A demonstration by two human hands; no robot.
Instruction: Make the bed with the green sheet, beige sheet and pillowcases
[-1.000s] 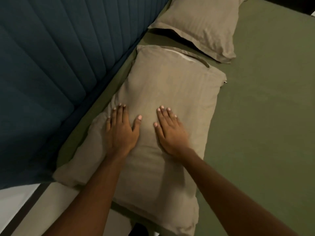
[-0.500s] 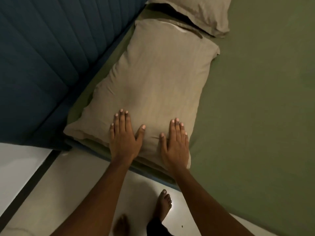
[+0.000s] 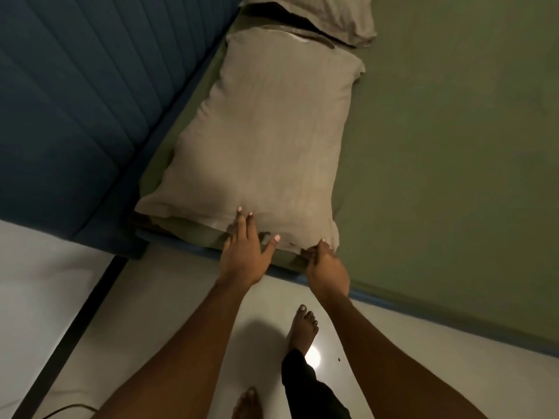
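A pillow in a beige pillowcase (image 3: 272,140) lies lengthwise on the green sheet (image 3: 453,146) beside the headboard. My left hand (image 3: 246,252) rests flat with straight fingers on the pillow's near edge. My right hand (image 3: 325,263) has its fingers curled round the pillowcase's near right corner, pinching the fabric. A second beige pillow (image 3: 320,16) lies beyond the first, partly out of frame at the top.
A padded blue headboard (image 3: 90,101) runs along the left. The bed's blue edge (image 3: 393,300) borders a pale glossy floor (image 3: 151,328) where my bare feet (image 3: 302,325) stand. A dark strip (image 3: 75,319) and a cable cross the floor at left.
Both hands slid back along the pillow from its middle to its near edge. The right hand went from flat to gripping the corner. The view pulled back from the bed.
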